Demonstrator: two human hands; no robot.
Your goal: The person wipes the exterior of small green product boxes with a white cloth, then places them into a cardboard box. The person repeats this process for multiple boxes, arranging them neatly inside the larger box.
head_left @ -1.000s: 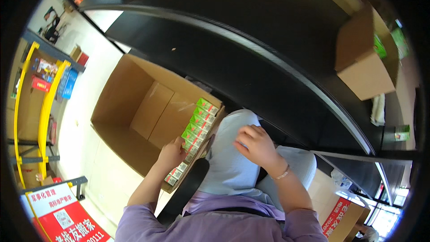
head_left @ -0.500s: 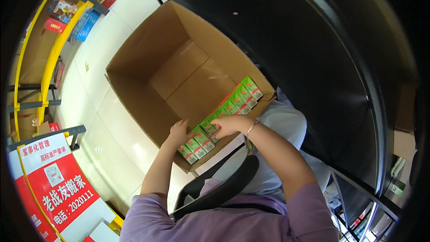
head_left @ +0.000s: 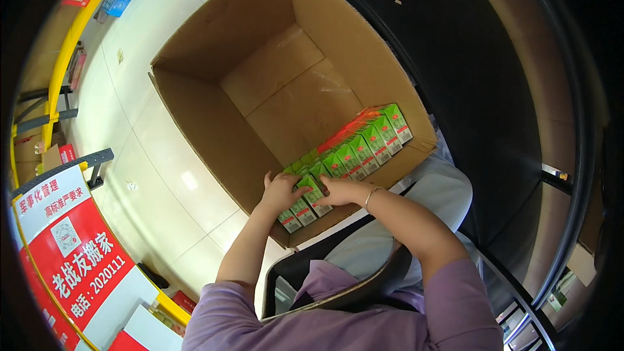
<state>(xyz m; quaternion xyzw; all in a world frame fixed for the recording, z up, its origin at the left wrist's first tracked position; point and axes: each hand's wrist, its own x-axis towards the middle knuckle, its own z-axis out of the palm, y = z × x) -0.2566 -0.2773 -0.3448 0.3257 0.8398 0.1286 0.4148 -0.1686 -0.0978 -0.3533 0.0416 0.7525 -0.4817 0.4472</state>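
A row of small green-and-white cartons (head_left: 374,140) with red marks stands along the near wall inside a large open cardboard box (head_left: 224,45). Toward the row's left end, my left hand (head_left: 281,194) curls over the cartons, its thumb against one carton (head_left: 314,194). From the other side, the fingers and thumb of my right hand (head_left: 343,192) close on that same carton. The two hands nearly meet around it. More green and red cartons lie behind the front row, partly hidden by it.
The box leans near my knees (head_left: 429,201). A black panel (head_left: 468,91) runs along its right side. Pale floor tiles (head_left: 169,162) show at left, beside a yellow-edged rack (head_left: 68,58) and a red-and-white sign (head_left: 75,260). A dark curved chair part (head_left: 383,270) is close to my lap.
My hands have come closer together around a carton. The view has shifted, so the box and cartons appear larger and the row sits farther right.
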